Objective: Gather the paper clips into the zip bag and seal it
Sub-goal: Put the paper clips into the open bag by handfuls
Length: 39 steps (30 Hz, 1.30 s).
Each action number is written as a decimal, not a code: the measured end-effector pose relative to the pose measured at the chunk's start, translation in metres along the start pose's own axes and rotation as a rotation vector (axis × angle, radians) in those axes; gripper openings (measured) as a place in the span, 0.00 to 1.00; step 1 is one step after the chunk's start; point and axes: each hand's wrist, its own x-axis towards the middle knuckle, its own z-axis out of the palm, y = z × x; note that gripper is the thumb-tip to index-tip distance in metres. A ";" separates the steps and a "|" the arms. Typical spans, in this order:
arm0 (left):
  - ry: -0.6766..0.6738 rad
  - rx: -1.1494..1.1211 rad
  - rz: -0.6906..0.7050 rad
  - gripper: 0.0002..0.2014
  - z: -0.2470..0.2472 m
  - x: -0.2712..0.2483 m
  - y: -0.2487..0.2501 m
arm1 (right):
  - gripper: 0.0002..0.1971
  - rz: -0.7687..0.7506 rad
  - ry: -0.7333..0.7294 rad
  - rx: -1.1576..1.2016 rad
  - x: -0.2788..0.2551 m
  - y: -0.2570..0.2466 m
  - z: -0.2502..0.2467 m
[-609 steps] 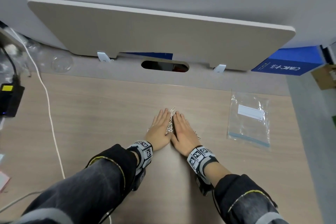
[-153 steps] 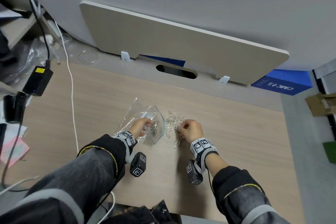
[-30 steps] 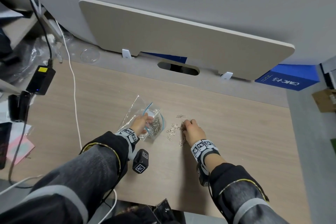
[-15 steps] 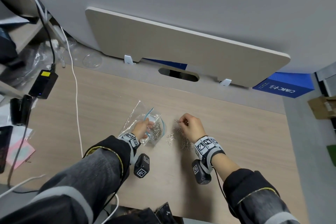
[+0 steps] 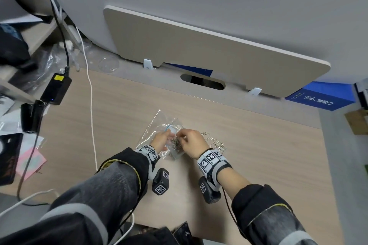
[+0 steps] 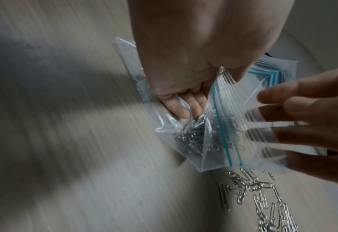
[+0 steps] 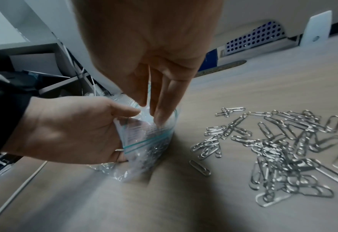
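Just now the zip bag lies a little toward the near edge of the table, about midway between its left and right edges, with its blue-lined mouth turned toward the right edge. The left hand holds that mouth open: in the right wrist view its thumb pinches the upper lip of the plastic against the fingers curled beneath it, and in the left wrist view the fingers show through the film. The right hand reaches over the opening with its fingers straight and pointing down into the bag; whether any clip is caught between them I cannot tell, since the fingertips are blurred behind the plastic. A heap of paper clips already sits inside the bag near its mouth. The loose paper clips lie scattered on the bare wood just beside the bag, on the side toward the table's right edge, some tangled together and a few lying singly closer to the bag.

Along the left edge of the table a white cable runs from the far edge to the near edge, and a black power adapter with a yellow label sits at the far-left corner. Beyond the far-right corner stands a blue box.
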 end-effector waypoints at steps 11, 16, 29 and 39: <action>-0.012 0.030 0.000 0.23 -0.001 0.004 -0.001 | 0.13 0.464 0.242 -0.099 -0.027 0.089 -0.021; 0.006 0.032 0.002 0.22 -0.001 0.005 -0.002 | 0.23 0.647 0.174 -0.124 -0.039 0.110 -0.010; 0.001 0.048 0.024 0.23 -0.001 0.006 -0.005 | 0.40 0.658 0.082 -0.018 -0.054 0.095 0.001; -0.007 0.043 0.018 0.23 -0.001 0.005 -0.004 | 0.17 0.625 0.143 0.000 -0.040 0.090 0.020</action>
